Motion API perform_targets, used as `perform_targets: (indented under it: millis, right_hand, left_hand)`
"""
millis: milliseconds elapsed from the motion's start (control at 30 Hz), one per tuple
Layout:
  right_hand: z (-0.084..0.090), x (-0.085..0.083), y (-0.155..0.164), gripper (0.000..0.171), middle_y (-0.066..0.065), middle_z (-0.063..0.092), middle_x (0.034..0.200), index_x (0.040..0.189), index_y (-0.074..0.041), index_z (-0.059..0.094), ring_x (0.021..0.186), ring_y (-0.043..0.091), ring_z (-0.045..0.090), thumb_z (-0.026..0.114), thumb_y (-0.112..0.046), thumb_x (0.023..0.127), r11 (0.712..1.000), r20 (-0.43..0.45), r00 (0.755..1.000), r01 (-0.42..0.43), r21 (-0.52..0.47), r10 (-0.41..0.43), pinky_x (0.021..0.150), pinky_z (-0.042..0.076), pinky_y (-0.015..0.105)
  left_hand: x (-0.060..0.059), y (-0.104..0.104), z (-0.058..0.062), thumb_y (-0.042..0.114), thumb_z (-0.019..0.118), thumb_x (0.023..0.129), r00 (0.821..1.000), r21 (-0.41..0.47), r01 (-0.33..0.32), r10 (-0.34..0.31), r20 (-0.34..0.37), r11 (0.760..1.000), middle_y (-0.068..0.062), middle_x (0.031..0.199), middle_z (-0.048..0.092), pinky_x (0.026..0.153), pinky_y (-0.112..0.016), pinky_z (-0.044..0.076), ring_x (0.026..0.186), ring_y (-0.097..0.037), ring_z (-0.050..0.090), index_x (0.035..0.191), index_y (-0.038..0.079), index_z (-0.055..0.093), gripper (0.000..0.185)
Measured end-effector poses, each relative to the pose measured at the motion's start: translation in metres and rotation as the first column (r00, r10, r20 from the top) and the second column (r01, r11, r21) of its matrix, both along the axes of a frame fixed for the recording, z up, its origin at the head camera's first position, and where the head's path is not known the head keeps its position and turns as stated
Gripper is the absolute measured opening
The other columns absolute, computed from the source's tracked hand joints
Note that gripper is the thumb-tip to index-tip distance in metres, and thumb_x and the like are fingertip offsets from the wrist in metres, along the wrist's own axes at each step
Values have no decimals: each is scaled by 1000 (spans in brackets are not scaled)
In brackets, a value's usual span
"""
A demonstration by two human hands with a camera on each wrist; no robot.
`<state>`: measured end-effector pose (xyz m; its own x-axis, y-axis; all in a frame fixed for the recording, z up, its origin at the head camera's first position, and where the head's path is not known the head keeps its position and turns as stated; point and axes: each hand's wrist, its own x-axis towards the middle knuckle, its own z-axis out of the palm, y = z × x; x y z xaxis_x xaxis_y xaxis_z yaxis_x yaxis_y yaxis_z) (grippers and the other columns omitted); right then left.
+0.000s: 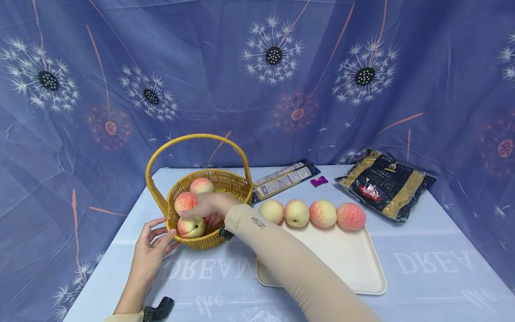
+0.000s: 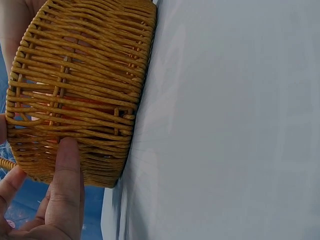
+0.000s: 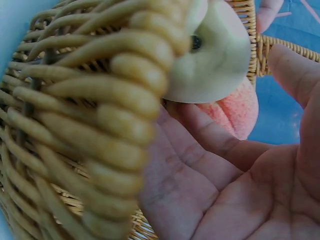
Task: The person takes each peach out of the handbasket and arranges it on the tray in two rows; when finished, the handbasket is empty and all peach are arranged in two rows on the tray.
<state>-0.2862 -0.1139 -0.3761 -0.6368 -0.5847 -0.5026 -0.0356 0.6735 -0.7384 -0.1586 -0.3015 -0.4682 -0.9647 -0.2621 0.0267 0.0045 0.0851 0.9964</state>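
- Right hand (image 1: 207,206) reaches into the wicker basket (image 1: 231,183), sleeve lying across the near-left corner of the tray (image 1: 350,264).
- Right wrist view: palm (image 3: 235,190) open and turned up, fingers (image 3: 210,135) extended beneath a pale peach (image 3: 215,60). Fingers touch the fruit from below; no curl around it is visible, so whether it is gripped I cannot tell.
- Head view: three peaches in the basket. The nearest one (image 1: 192,226) sits just under the right hand's fingertips; a redder one (image 1: 185,202) lies to that hand's left, another (image 1: 201,185) just beyond it.
- Left hand (image 1: 150,248) sits at the basket's near-left outer wall, fingers straight and loosely spread.
- Left wrist view: one finger (image 2: 67,175) presses flat against the woven side (image 2: 80,75); nothing is clasped.
- Basket stands upright on the blue tablecloth (image 1: 434,268), between the two hands, its handle (image 1: 197,137) arched above the right hand.
- To the right of the right forearm: four peaches in a row along the tray's far edge, first (image 1: 271,211), second (image 1: 297,213), third (image 1: 322,213), fourth (image 1: 351,216), each touching or nearly touching the next.
- Beyond the row: a flat printed packet (image 1: 283,179), a small purple wrapper (image 1: 318,181), and a dark bag with gold bands (image 1: 385,183), well apart from both hands.
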Motion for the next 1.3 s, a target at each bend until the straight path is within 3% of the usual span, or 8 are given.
perform_targets:
  millis: [267, 400, 633, 867, 1100, 1300]
  right_hand:
    - [-8, -2, 0, 83, 12, 68, 129, 156, -2, 44, 101, 26, 75, 69, -57, 101, 1000, 38, 999, -4, 0, 4, 95, 67, 40]
    - [-9, -2, 2, 80, 14, 67, 135, 151, 3, 49, 98, 23, 75, 69, -56, 101, 999, 23, 999, -31, -18, 31, 94, 66, 37]
    - [-9, 1, 3, 67, 14, 73, 107, 137, 6, 55, 98, 32, 79, 71, -49, 102, 997, 109, 994, 0, -82, 9, 97, 68, 44]
    - [-10, 2, 5, 62, 10, 69, 114, 136, 1, 56, 99, 36, 79, 73, -47, 101, 994, 110, 994, 18, -110, -6, 94, 69, 45]
    - [-13, 0, 8, 50, 4, 69, 109, 126, -4, 60, 91, 29, 78, 76, -43, 100, 990, 57, 997, -42, -135, 50, 89, 70, 43]
    - [-12, -1, 12, 49, 5, 70, 90, 117, -3, 65, 86, 28, 78, 76, -47, 99, 992, -41, 995, -93, -85, 89, 85, 69, 41]
  left_hand:
    - [0, 1, 0, 12, 70, 106, 1000, 0, 10, -10, 1, 1000, 3, 115, 60, 84, -26, 70, 98, -3, 73, 150, 5, 43, 52]
    - [-1, 0, 0, 13, 70, 106, 1000, -16, 12, -12, 5, 1000, 3, 116, 59, 84, -26, 70, 98, -3, 73, 151, 6, 43, 52]
    - [-2, -2, -1, 15, 70, 106, 999, -47, 0, 1, 34, 999, 4, 116, 60, 84, -26, 70, 98, -2, 73, 152, 9, 43, 53]
    - [-2, -2, -1, 15, 70, 107, 999, -53, 0, 2, 38, 999, 3, 117, 59, 85, -27, 70, 99, -2, 73, 152, 9, 42, 53]
    - [-1, -2, -2, 13, 69, 106, 1000, -29, 2, -1, 25, 1000, 4, 116, 60, 84, -27, 70, 99, -2, 73, 152, 9, 43, 53]
    - [-1, -2, -2, 13, 69, 106, 1000, -17, 5, -5, 14, 1000, 4, 115, 60, 84, -26, 70, 99, -2, 73, 151, 8, 43, 52]
